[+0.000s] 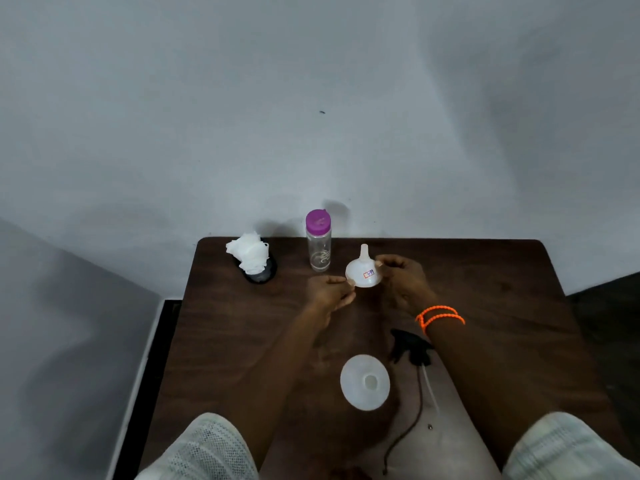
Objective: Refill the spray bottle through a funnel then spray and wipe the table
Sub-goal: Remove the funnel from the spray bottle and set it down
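Above the middle of the dark wooden table [485,289] both of my hands hold a small white funnel [363,273], which bears a small sticker. Its spout points up and away from me. My left hand [330,296] pinches its rim from the left, and my right hand [403,280], with orange bands at the wrist, grips the right side. Nearer to me stands the white spray bottle [365,382], seen from above with its neck uncovered. Its black trigger head [410,348] lies beside it on the right, dip tube trailing toward me.
A clear water bottle with a purple cap [318,244] stands at the table's far edge, left of the funnel. A crumpled white cloth [249,254] rests on a black holder at the far left corner. A thin black cord [405,434] hangs near my lap.
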A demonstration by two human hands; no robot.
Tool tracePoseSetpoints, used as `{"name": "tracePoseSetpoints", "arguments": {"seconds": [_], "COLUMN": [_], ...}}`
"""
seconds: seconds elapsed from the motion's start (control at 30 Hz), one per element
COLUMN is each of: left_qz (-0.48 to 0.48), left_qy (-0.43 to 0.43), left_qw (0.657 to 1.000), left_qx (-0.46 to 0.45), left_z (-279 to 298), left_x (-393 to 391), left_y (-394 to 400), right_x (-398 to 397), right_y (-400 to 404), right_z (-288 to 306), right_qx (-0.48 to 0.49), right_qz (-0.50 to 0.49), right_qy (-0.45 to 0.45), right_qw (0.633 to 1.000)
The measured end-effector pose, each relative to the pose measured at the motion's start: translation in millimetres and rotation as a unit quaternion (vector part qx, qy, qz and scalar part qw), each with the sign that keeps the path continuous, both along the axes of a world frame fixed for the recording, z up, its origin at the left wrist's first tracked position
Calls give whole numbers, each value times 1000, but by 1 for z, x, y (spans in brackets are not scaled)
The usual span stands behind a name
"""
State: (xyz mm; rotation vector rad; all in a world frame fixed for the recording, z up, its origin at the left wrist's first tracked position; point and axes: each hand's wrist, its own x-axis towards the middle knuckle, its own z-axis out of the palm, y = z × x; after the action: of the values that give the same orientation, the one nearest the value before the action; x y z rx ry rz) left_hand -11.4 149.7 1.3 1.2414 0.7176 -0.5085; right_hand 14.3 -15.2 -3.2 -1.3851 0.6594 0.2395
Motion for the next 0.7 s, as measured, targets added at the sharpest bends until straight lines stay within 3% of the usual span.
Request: {"name": "tracePoseSetpoints", "arguments": {"seconds": [0.2, 0.4, 0.7], "left_qz": [22, 22, -10], "left_qy": [25, -4, 0], "left_qw": [998, 994, 983], "left_qx": [45, 103, 183], "left_z": [-52, -72, -86], "left_x": [27, 45, 52], "left_y": [-9, -18, -24], "right_x": [32, 55, 59], "right_y": [2, 8, -1], "right_z": [-59, -70, -83], "right_qx": [-54, -135, -215], "right_qz": [42, 70, 98], "right_qy": [9, -50, -59], "right_qw": [998, 987, 970]}}
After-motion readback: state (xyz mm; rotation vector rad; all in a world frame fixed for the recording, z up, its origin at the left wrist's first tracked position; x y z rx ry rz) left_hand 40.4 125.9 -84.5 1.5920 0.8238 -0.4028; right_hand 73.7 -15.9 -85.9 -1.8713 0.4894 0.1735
